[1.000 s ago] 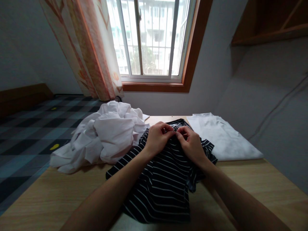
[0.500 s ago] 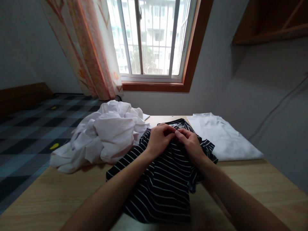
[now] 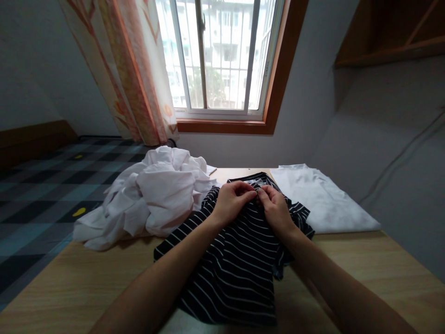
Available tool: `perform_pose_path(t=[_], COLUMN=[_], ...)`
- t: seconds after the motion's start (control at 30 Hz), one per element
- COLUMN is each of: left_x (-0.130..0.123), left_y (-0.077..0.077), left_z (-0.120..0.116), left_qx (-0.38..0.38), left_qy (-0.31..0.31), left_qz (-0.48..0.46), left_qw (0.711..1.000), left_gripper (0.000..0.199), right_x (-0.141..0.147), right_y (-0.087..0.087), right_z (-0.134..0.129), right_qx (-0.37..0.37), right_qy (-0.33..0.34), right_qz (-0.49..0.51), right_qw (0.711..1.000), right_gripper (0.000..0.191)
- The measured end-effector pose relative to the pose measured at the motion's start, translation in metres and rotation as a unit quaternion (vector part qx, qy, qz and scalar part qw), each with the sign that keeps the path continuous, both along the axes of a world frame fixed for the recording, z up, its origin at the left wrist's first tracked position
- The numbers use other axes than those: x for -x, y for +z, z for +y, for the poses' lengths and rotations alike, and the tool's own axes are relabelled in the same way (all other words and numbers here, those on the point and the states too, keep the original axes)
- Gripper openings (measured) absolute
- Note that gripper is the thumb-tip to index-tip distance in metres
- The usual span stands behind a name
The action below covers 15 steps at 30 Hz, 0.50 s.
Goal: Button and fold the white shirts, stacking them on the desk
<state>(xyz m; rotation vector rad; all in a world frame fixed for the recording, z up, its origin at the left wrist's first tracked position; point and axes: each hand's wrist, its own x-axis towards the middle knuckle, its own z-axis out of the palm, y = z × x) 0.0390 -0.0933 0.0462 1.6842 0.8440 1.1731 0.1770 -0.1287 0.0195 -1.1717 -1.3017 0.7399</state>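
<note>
A black shirt with thin white stripes (image 3: 239, 269) lies spread on the wooden table, its collar end away from me and its sleeves out to the sides. Near the collar, my left hand (image 3: 234, 199) pinches the fabric between thumb and fingers. Close against it, my right hand (image 3: 274, 206) also pinches the shirt, the two sets of fingertips almost meeting. Whatever small part sits between the fingertips is hidden. Both forearms reach over the shirt.
A crumpled heap of white cloth (image 3: 167, 190) is on the left of the table (image 3: 351, 273). Folded white cloth (image 3: 320, 199) lies at the right. Beyond are a checked bed (image 3: 41, 185), a curtain (image 3: 135, 83) and a barred window (image 3: 222, 55). A wooden shelf (image 3: 389, 51) hangs upper right.
Both hands stay at the shirt's collar area. Their fingertips have shifted slightly to the right, and the right fingers have moved a little. The shirt lies as before.
</note>
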Motion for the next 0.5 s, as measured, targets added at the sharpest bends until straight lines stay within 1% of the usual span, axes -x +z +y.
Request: perform_pose_path(t=[0.2,0.3,0.33,0.4,0.43,0.5], left_x=[-0.002,-0.002,-0.001,0.004,0.008,0.018], left_y=[-0.002,-0.001,0.000,0.003,0.005,0.010], left_z=[-0.002,-0.002,0.000,0.005,0.009,0.019], left_qx=[-0.026,-0.039,-0.043,-0.049,-0.055,-0.079], left_qy=[0.017,0.052,0.079,0.158,0.208,0.312], left_qz=[0.053,0.016,-0.010,-0.072,-0.108,-0.179], left_qw=[0.998,0.998,0.996,0.984,0.971,0.930], left_gripper=[0.009,0.008,0.009,0.011,0.011,0.011], right_x=[0.003,0.004,0.002,-0.005,-0.011,-0.026], right_y=[0.002,0.004,0.004,0.003,0.002,0.000], right_z=[-0.004,-0.005,-0.004,0.000,0.003,0.011], right_qx=[-0.031,-0.033,-0.032,-0.039,-0.047,-0.068], right_qy=[-0.049,-0.063,-0.080,-0.148,-0.197,-0.306], right_qz=[-0.080,-0.076,-0.065,-0.031,-0.010,0.039], right_qw=[0.995,0.995,0.994,0.988,0.979,0.949], right_gripper=[0.027,0.027,0.028,0.029,0.028,0.027])
